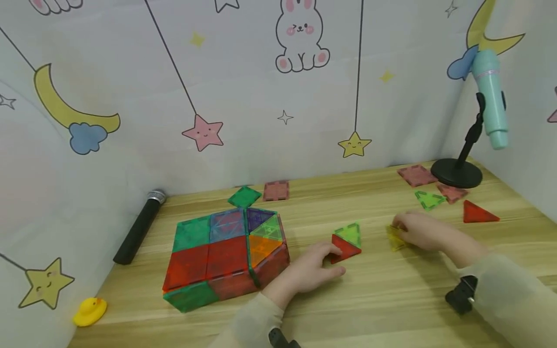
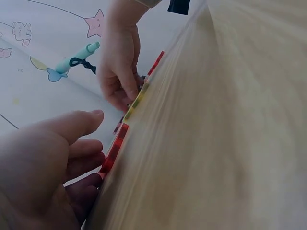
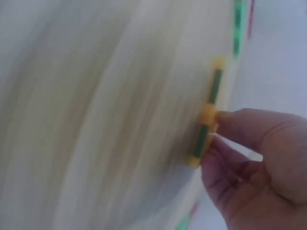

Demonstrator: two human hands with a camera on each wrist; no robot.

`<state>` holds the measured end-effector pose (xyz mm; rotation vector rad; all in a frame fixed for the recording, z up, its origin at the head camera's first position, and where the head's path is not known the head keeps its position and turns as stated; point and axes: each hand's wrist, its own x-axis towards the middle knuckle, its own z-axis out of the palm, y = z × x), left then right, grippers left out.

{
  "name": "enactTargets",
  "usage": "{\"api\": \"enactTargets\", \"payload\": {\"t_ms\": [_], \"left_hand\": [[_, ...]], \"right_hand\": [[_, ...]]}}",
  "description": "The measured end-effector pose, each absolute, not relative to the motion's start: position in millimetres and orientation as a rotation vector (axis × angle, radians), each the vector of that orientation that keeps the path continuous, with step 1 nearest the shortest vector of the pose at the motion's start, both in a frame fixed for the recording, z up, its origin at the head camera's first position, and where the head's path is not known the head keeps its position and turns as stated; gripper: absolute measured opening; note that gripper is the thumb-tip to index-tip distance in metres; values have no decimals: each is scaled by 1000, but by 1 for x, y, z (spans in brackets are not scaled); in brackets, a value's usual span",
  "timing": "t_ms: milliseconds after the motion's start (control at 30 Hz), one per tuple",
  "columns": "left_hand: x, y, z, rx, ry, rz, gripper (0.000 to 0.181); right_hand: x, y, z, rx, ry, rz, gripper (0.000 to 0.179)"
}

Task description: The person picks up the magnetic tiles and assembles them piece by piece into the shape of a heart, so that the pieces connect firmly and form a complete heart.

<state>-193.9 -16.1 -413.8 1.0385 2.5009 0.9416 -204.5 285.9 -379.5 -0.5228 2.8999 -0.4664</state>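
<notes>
My left hand (image 1: pixel 311 270) rests at a red triangular magnetic tile (image 1: pixel 345 249) on the table. Its fingertips touch the tile's edge while the thumb stands apart, as the left wrist view shows. A lime triangular tile (image 1: pixel 349 234) lies against the red one's far side. My right hand (image 1: pixel 419 231) pinches a yellow triangular tile (image 3: pixel 208 112) between thumb and fingers, close to the tabletop; the hand covers part of it in the head view. Left of the left hand stands a box-like block of joined tiles (image 1: pixel 226 256) in red, green, blue, purple and orange.
Behind the block lie a green tile (image 1: pixel 244 196) and a pink square tile (image 1: pixel 276 190). More tiles, including a red triangle (image 1: pixel 478 212), lie near the microphone stand (image 1: pixel 456 172). A black microphone (image 1: pixel 141 224) and a yellow toy duck (image 1: pixel 90 311) are at the left.
</notes>
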Motion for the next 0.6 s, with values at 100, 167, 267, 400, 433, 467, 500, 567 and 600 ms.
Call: {"api": "enactTargets", "payload": {"t_ms": [100, 167, 267, 400, 433, 467, 500, 567, 600], "left_hand": [[-193, -17, -415, 993, 2512, 986, 37], [-192, -15, -416, 924, 2523, 1032, 41], [-191, -12, -417, 830, 2565, 1062, 51], [-191, -9, -416, 809, 2658, 972, 61], [-191, -7, -415, 814, 2673, 947, 64], [-192, -6, -415, 820, 2684, 927, 67], [-192, -5, -415, 825, 2692, 914, 70], [-191, -3, -415, 824, 2697, 911, 76], [-191, -3, -415, 816, 2691, 930, 78]], "right_hand": [[-208, 249, -380, -606, 2852, -532, 30], [-208, 232, -380, -615, 2802, -573, 43], [-207, 219, -379, -621, 2738, -595, 65], [-204, 219, -385, -666, 2710, -653, 78], [-203, 221, -387, -690, 2714, -671, 77], [-202, 222, -388, -715, 2716, -701, 76], [-201, 223, -390, -734, 2721, -727, 74], [-198, 225, -392, -771, 2724, -778, 73], [-196, 225, -392, -790, 2729, -795, 73]]}}
